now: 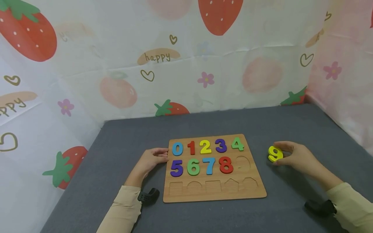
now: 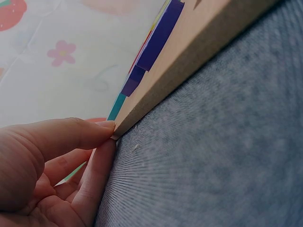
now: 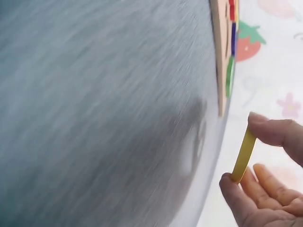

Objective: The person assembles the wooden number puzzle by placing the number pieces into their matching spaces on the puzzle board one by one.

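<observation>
A wooden number puzzle board lies flat on the table, with coloured digits 0 to 8 set in its upper two rows. At its left edge, my left hand pinches the board between thumb and forefinger. To the right of the board, my right hand holds a yellow number 9 between thumb and fingertips. The right wrist view shows the yellow 9 edge-on, raised over the cloth with its shadow below. A round recess shows beside the red 8.
Shape recesses run along the board's bottom row. Dark grey cloth covers the table. A printed curtain with strawberries and hearts stands behind and at both sides. Each wrist wears a black camera strap.
</observation>
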A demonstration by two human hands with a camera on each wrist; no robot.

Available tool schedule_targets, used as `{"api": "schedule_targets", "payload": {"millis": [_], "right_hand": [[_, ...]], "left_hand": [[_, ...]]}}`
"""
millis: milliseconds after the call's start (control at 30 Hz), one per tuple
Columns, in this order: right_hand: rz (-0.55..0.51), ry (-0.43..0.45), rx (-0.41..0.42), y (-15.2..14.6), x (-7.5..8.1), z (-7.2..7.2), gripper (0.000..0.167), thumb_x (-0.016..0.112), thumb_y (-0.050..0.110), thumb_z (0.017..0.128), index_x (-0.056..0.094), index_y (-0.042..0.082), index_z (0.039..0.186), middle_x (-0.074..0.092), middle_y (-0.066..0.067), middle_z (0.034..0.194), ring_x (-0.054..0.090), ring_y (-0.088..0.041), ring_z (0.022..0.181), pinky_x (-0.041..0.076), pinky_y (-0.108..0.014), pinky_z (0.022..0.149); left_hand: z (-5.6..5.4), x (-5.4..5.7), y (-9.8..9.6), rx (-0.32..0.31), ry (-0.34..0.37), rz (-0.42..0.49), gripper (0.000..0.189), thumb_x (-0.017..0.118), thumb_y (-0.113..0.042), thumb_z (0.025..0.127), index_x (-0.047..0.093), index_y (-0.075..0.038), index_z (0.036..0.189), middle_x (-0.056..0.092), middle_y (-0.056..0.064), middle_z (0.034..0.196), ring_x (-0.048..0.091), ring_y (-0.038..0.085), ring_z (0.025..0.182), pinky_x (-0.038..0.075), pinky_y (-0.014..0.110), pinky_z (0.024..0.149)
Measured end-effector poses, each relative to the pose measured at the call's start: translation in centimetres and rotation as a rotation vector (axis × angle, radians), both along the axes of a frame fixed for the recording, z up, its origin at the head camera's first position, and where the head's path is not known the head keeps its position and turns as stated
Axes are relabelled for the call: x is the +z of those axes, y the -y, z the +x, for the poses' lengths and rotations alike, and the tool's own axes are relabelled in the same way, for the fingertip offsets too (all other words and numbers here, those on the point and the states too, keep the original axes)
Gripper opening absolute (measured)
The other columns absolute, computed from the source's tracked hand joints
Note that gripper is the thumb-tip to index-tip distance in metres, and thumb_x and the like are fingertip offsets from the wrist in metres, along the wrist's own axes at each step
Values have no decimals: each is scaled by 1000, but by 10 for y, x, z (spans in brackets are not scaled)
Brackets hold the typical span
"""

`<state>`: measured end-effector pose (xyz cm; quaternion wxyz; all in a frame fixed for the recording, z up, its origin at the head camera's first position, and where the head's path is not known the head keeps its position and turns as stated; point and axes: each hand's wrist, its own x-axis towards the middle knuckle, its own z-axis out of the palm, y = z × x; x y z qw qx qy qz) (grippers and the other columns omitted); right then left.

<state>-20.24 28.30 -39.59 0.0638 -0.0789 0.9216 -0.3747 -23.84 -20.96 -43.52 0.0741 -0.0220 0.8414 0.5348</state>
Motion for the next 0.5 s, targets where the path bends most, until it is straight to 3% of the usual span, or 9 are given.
{"api": "schedule_targets", "payload": {"millis": [200, 500], "right_hand": [[-80, 0, 80, 25, 2, -7, 74, 81, 14, 82, 45, -8, 143, 47, -31, 145, 45, -50, 133, 49, -51, 101], [-112, 29, 157, 48, 5, -13, 72, 81, 15, 82, 49, -5, 142, 49, -28, 145, 44, -50, 135, 53, -50, 97]], "left_hand": [[1, -1, 0, 1, 0, 2, 43, 71, -6, 90, 62, -1, 132, 69, 16, 121, 67, 14, 106, 52, 38, 100], [1, 0, 1, -8, -4, 5, 43, 70, -7, 91, 62, 0, 133, 68, 17, 122, 67, 16, 107, 51, 39, 101]]}}
